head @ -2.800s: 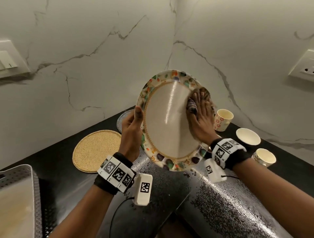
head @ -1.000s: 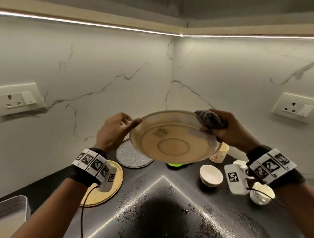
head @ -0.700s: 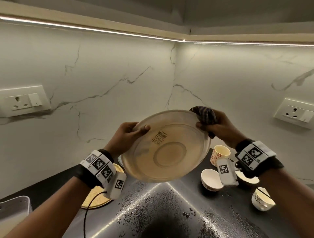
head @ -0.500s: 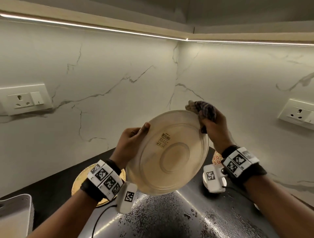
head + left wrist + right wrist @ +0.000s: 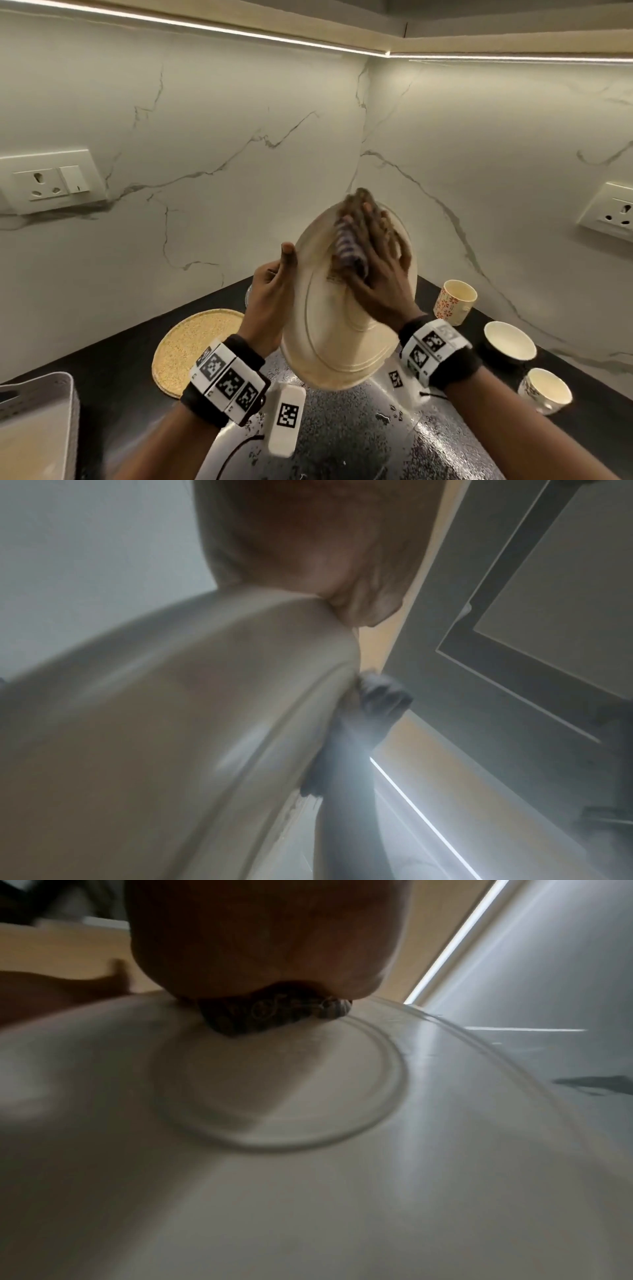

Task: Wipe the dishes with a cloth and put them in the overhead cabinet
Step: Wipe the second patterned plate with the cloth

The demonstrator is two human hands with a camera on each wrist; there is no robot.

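Note:
A cream plate [image 5: 335,339] stands nearly upright over the counter, its plain back facing me. My left hand [image 5: 286,270] grips its left rim, thumb on the back and the other fingers hidden behind. My right hand [image 5: 380,260] lies flat on the upper back of the plate with its fingers spread, pressing a dark patterned cloth [image 5: 349,246] against it. The right wrist view shows the bunched cloth [image 5: 274,1012] squeezed between the palm and the plate [image 5: 308,1150] by the foot ring. The left wrist view shows the plate [image 5: 171,750] edge-on below the overhead cabinet door [image 5: 548,588].
On the wet black counter [image 5: 342,445] stand a floral cup [image 5: 454,301], a white bowl [image 5: 509,342] and another cup [image 5: 544,390] at the right. A woven mat [image 5: 195,349] lies at the left and a grey tray [image 5: 41,411] at the lower left. The cabinet underside [image 5: 513,20] runs overhead.
The plate was turned from its patterned face to its back and then tipped upright. My right hand moved from the rim to lie flat on the back with the cloth.

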